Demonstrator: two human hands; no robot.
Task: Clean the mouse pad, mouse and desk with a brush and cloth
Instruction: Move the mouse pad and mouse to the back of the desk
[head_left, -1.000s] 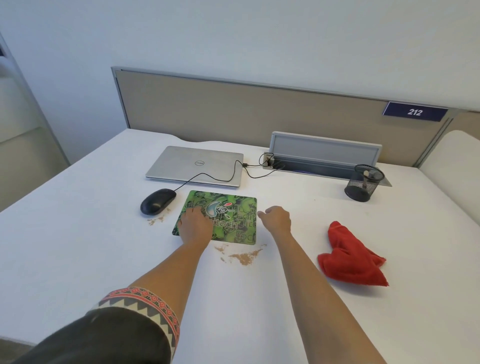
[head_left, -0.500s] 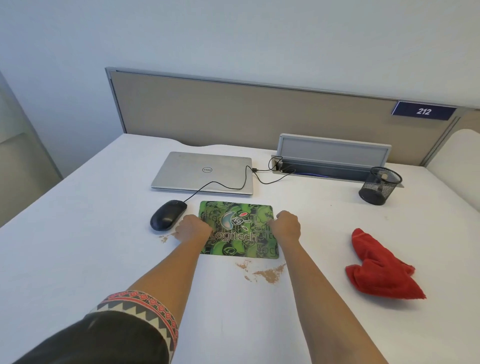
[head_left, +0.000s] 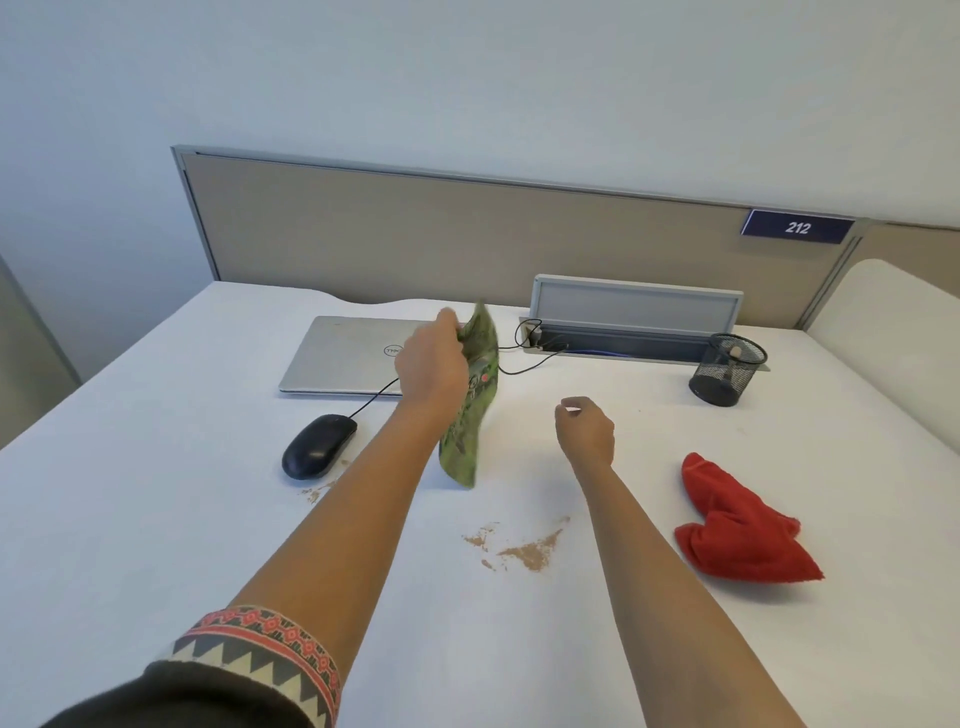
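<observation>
Green mouse pad (head_left: 470, 410) now lifted, left hand (head_left: 431, 364).

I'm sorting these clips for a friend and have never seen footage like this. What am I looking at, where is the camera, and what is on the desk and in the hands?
There is no machine here: a person wears one wide-angle camera on the head, so you look forward and down along their own two bare arms.

The left hand grips a green mouse pad, lifted off the white desk and hanging on edge. The right hand is loosely curled and holds nothing.

On the desk lie a black wired mouse, a closed silver laptop, a red cloth, a black mesh pen cup and brown crumbs near the front, with a few more beside the mouse. No brush is visible.
</observation>
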